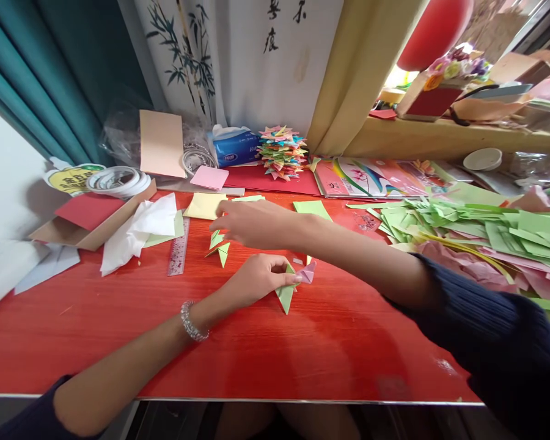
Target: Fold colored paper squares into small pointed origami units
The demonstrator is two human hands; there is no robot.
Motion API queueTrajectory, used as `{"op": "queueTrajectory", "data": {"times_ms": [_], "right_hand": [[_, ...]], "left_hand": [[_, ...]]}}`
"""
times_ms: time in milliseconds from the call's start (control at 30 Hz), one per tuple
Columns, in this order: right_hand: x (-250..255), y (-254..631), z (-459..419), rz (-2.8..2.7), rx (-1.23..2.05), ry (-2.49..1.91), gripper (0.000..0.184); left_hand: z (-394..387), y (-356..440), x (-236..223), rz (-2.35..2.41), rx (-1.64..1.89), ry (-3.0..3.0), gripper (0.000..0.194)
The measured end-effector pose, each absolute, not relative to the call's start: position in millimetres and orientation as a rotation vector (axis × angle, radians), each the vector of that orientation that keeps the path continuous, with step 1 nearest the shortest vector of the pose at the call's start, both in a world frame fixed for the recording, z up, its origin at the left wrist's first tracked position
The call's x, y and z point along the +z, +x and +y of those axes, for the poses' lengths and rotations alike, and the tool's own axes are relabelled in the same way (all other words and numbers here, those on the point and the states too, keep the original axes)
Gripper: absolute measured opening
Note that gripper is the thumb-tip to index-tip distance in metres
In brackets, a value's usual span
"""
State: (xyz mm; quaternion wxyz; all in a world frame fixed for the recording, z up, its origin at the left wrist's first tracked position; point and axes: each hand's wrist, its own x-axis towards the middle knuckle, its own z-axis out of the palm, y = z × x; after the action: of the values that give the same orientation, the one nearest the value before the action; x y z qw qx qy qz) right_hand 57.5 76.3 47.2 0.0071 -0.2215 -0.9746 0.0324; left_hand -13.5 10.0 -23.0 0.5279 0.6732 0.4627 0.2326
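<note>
My left hand (260, 278), with a clear beaded bracelet (192, 322) on its wrist, pinches a folded green paper piece (285, 296). A small folded pink paper piece (308, 273) joins it at the fingertips. My right hand (252, 223) stretches across to the left, above the left hand. Its fingers are partly spread and curve down, with nothing visible between them. Just under those fingers lie small folded green paper pieces (223, 253); whether the fingers touch one I cannot tell. A yellow paper pad (204, 206) sits right behind the fingertips.
On the left are a clear ruler (178, 247), a crumpled white tissue (140, 232) and a cardboard tray (94, 223). A spiky multicoloured paper model (282, 153) stands at the back beside a blue tissue pack (236, 146). Green paper strips (527, 238) are heaped at right.
</note>
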Motion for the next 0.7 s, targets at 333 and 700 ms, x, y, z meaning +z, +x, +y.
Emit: {"op": "queueTrajectory", "data": {"times_ms": [333,700], "right_hand": [[35,15,85,-3.321,0.149,-0.763,0.016],[55,106,96,-3.140,0.097,-1.078,0.016]], "left_hand": [[14,-16,-29,1.147,0.549,1.704,0.030],[17,-22,-34,1.020,0.521,1.518,0.031]]}}
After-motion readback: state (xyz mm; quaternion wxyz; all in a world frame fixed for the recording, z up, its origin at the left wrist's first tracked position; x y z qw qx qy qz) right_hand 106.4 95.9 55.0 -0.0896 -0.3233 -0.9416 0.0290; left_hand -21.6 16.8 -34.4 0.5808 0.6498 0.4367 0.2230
